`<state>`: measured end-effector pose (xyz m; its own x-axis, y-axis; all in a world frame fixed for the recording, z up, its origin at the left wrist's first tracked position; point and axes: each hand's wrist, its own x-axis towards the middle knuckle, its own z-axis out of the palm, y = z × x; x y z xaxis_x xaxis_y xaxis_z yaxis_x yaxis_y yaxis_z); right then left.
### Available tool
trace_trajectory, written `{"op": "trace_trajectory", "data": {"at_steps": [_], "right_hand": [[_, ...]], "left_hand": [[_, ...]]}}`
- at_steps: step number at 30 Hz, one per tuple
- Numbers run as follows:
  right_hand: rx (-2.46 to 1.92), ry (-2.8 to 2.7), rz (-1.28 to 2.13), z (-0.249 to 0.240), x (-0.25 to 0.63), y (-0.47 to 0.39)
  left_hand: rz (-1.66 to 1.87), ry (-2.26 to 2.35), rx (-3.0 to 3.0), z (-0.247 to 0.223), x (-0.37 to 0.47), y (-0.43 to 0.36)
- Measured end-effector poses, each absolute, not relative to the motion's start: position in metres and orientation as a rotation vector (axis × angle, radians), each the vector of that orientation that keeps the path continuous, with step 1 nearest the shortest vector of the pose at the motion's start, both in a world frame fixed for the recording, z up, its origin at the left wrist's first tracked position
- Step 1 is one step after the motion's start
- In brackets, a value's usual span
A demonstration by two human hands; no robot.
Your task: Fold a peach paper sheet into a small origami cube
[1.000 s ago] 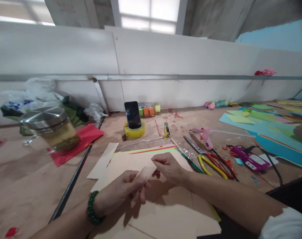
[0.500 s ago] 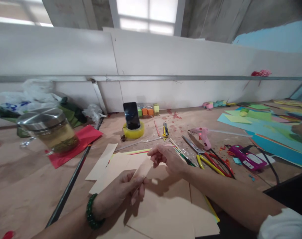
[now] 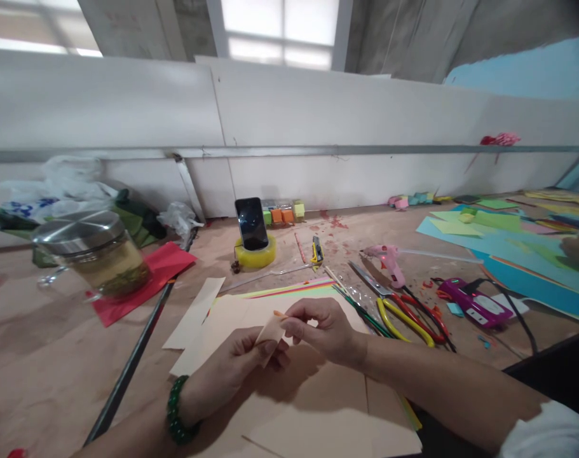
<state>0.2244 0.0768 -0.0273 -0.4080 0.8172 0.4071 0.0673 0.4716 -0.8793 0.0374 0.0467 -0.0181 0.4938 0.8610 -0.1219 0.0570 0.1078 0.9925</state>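
Observation:
Between my hands is a small strip of peach paper (image 3: pixel 271 331), its top end bent over. My left hand (image 3: pixel 239 359), with a green bead bracelet (image 3: pixel 178 410) at the wrist, pinches the strip's lower part between thumb and fingers. At the upper end, my right hand (image 3: pixel 320 327) pinches the bent edge with thumb and forefinger. Both hands are just above a stack of peach paper sheets (image 3: pixel 318 407), with coloured sheet edges showing at its far side. A narrower peach piece (image 3: pixel 196 315) lies at the stack's left.
Scissors (image 3: pixel 382 289), pliers (image 3: pixel 403 321), a pink glue gun (image 3: pixel 389 262) and a purple device (image 3: pixel 475 302) lie right. A phone (image 3: pixel 252 224) leans in yellow tape (image 3: pixel 255 254). A glass tea mug (image 3: pixel 96 254) stands left on red paper (image 3: pixel 170 264). Another person's hand (image 3: pixel 578 251) shows far right.
My right hand has come down and toward me, closing on the strip's upper end. That end is now bent over, where before it stood straight. My left hand keeps its hold.

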Motion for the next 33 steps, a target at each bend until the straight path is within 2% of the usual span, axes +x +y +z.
{"op": "trace_trajectory", "data": {"at_steps": [9, 15, 33], "right_hand": [[-0.677, -1.879, 0.917, -0.0269, 0.2228, 0.0718], [-0.521, -1.951, 0.682, -0.0248, 0.2250, 0.0705], [-0.611, -2.014, 0.690, -0.0276, 0.2255, 0.0725]], "left_hand": [[0.736, 0.893, 1.480, -0.0198, 0.0355, 0.0473], [0.717, 0.863, 1.561, -0.0211, 0.0326, 0.0493], [0.732, 0.903, 1.625, -0.0181, 0.0349, 0.0462]]}}
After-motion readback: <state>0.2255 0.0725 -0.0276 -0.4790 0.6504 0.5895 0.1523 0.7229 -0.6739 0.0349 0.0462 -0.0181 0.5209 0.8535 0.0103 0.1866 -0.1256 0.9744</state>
